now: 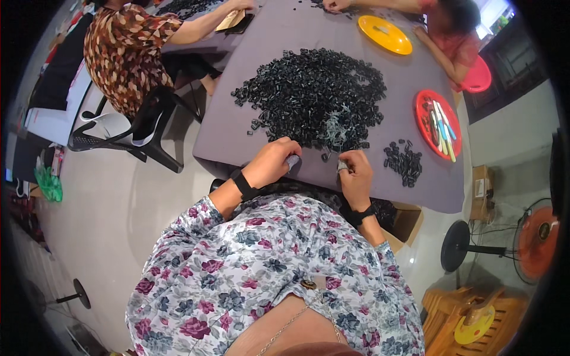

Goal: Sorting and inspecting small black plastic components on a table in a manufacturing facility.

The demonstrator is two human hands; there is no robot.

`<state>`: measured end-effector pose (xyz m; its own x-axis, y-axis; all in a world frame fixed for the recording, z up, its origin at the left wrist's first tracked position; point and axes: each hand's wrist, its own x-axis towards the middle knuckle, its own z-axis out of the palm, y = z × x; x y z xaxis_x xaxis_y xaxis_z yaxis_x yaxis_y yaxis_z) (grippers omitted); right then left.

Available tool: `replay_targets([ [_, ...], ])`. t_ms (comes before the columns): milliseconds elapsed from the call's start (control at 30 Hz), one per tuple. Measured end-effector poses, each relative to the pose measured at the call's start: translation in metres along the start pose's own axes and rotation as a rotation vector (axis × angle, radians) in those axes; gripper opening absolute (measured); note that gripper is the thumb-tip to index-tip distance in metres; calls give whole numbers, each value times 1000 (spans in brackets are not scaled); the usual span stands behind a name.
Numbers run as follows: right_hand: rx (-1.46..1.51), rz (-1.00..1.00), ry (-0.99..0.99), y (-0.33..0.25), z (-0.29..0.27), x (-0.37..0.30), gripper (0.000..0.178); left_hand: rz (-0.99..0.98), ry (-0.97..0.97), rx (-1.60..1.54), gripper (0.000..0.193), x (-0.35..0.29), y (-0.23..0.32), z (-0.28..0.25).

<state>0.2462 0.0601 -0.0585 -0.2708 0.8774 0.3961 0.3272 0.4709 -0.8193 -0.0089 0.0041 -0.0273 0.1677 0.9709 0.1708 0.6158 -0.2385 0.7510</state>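
My left hand point(274, 162) is closed at the table's near edge, fingers curled down. By its fingertips shows a small grey piece point(293, 161), too small to tell whether it is held or wrapped on the thumb. To its right my right hand point(356, 172) is pinched closed, with a similar grey bit point(342, 167) at the thumb and index finger. Just beyond both hands lies a large heap of small black plastic pieces point(309, 89). Thin grey-green slivers point(338, 126) rest on its near side. A smaller pile of black pieces point(404, 162) lies right of my right hand.
A red plate point(423, 130) with several knives stands at the table's right edge, a yellow plate point(385, 34) farther back. One person point(127, 53) sits at the left on a black chair point(157, 127), another point(454, 35) at the far right. An open cardboard box point(408, 222) is below the table edge.
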Motion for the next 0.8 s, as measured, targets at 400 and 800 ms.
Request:
replay_targets([
  [400,92,68,-20,1,-1,-3,29,-191,-36,-280,31,-7,13,-5],
  [800,259,110,-286,-58,8,21,22,-188,-113,-657,13,8,21,3],
])
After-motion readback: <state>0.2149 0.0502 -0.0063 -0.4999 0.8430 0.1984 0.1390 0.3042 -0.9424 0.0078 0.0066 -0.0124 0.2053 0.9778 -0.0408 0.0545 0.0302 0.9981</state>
